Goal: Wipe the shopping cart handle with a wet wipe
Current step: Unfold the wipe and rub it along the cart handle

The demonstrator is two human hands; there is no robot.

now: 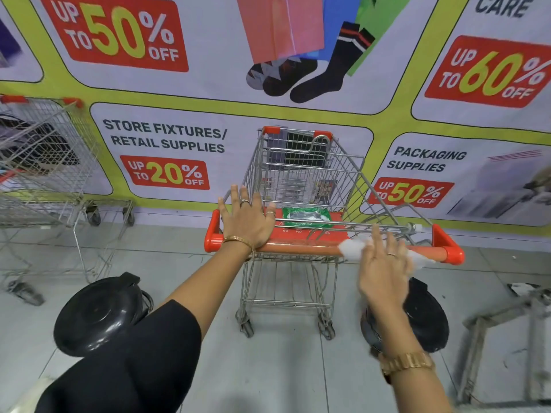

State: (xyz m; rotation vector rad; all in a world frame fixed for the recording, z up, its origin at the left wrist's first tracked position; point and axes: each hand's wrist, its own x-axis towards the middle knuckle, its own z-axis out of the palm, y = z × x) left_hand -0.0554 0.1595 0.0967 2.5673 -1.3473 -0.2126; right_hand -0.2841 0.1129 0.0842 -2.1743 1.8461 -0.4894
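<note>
The white wet wipe (356,248) is lying on the orange cart handle (301,247), right of its middle. The right hand (384,263) is pressing it down, fingers spread. The left hand (247,219) is resting flat near the handle's left end, fingers spread. A green wipe pack (305,216) is sitting just behind the handle.

A shop. Wall banner (298,93) advertises discounts: "Store fixtures/retail supplies", "Packaging supplies", up to 50% off. Wire cart (301,180) with orange trim stands before it; more carts (44,162) parked left. Grey tiled floor (268,368).
</note>
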